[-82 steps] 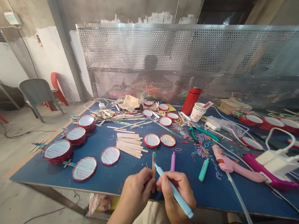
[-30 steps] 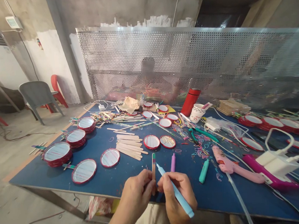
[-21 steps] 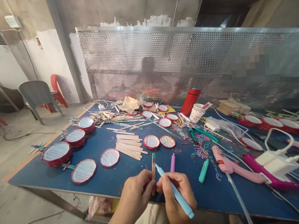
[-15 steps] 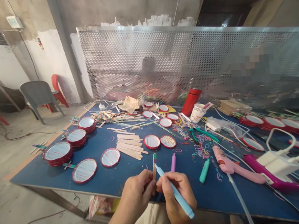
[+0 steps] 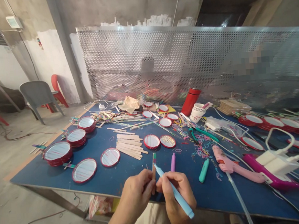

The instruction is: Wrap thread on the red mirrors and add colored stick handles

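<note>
Your left hand (image 5: 136, 192) has its fingers clamped on a flat wooden craft stick (image 5: 153, 167); your right hand (image 5: 175, 189) has its fingers clamped on a light-blue marker (image 5: 183, 206), tip just beside the stick.

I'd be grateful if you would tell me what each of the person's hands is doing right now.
Left hand: closed, holding a wooden craft stick.
Right hand: closed, holding a light blue marker.

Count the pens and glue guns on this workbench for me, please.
Pens: 3 (light blue pen in the right hand, purple pen, teal pen)
Glue guns: 2 (pale pink glue gun, magenta glue gun)
Total: 5
</note>
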The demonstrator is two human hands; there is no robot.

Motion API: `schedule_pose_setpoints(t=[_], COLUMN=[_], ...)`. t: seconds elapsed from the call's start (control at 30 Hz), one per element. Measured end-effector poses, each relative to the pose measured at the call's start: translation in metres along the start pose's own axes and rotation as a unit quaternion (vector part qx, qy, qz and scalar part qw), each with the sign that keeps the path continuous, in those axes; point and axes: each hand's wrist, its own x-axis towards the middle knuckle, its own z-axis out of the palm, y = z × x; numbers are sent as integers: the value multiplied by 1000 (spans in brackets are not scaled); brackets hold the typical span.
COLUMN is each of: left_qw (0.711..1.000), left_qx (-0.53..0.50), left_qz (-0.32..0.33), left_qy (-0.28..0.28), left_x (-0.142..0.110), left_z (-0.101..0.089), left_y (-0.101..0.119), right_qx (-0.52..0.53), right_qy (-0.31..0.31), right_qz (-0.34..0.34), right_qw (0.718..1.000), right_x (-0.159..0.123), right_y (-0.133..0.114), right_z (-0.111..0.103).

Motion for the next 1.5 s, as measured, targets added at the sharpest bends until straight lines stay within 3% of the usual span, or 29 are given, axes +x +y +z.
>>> schedule_pose_setpoints(t=[0.47, 0.67, 0.87, 1.03, 1.17, 1.5], left_qw=[1000, 1000, 1000, 1000, 1000, 1000], left_qx=[-4, -11, 10, -3, -4, -9], left_qz=[-5, -23, -18, -18, -9, -11], left_qy=[14, -3, -1, -6, 8, 3], left_x=[1, 2, 1, 1, 1, 1], left_z=[-1, 0, 1, 0, 0, 0], left_y=[3, 1, 1, 0, 0, 0], right_qx=[-22, -31, -13, -15, -5, -14], right_qy=[-22, 25, -2, 27, -4, 21], right_qz=[0, 7, 10, 22, 21, 32], right_qw=[1000, 999, 1000, 999, 1000, 999], right_x=[-1, 0, -2, -1, 0, 0], right_y=[3, 1, -2, 0, 0, -1], right_z=[-1, 0, 1, 0, -1, 0])
